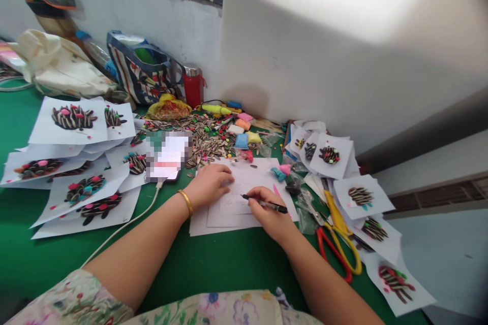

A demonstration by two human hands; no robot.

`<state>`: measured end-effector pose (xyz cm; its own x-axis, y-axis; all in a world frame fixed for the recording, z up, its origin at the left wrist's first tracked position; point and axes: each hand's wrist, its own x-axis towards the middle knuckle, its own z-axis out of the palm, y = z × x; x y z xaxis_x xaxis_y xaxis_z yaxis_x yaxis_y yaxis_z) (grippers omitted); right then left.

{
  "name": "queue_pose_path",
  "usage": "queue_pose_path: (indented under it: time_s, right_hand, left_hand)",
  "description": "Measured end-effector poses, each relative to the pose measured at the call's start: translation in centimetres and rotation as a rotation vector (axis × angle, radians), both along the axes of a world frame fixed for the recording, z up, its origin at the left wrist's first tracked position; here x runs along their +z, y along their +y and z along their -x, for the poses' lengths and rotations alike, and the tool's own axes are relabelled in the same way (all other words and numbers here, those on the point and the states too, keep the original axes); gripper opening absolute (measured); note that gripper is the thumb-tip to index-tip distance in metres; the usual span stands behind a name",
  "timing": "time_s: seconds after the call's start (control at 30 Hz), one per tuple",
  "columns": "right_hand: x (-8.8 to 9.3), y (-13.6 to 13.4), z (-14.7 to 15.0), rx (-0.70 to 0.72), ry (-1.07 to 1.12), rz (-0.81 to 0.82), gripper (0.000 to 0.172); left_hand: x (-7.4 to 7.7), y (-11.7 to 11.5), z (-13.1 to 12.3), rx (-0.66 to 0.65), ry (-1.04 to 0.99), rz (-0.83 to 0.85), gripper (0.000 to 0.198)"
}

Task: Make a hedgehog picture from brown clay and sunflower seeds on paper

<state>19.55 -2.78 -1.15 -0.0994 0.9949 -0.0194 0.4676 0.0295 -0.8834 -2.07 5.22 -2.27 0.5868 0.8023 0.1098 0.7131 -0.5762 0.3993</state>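
My right hand (269,213) is closed around a black pen (276,207), its tip at the white paper (224,218). Faint drawn lines show on the sheet near the tip. On the left part of the paper my left hand (211,183) lies flat with its fingers stretched out, holding nothing. A gold bracelet (186,204) circles that wrist. Just beyond the sheets spreads a heap of striped sunflower seeds (208,150). Lumps of pink and teal clay (281,172) sit at the paper's right edge.
Sheets with seed hedgehogs (74,118) are stacked at left, others (360,197) at right. A phone (168,157) with a white cable (125,233) lies left of the paper. Scissors (337,249) lie at right. A red flask (192,86) and striped bag (143,73) stand by the wall.
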Motion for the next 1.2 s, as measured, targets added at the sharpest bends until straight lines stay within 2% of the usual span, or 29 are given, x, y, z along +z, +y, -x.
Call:
queue_pose_path:
  time_s: [0.17, 0.37, 0.73, 1.2]
  right_hand:
    - [-0.8, -0.6, 0.2, -0.013, -0.031, 0.004, 0.015]
    - [-1.7, -0.1, 0.4, -0.049, -0.032, -0.026, 0.012]
    - [-1.9, 0.0, 0.7, -0.023, -0.086, -0.039, 0.014]
    - [-1.9, 0.1, 0.6, -0.077, -0.081, -0.025, 0.012]
  left_hand:
    - [-0.1, 0.0, 0.1, 0.0, -0.011, 0.003, 0.026]
    - [-0.2, 0.0, 0.0, 0.002, -0.006, 0.003, 0.025]
    - [-0.1, 0.0, -0.1, 0.005, 0.003, 0.009, 0.025]
    - [0.0, 0.0, 0.0, 0.004, 0.004, 0.018, 0.026]
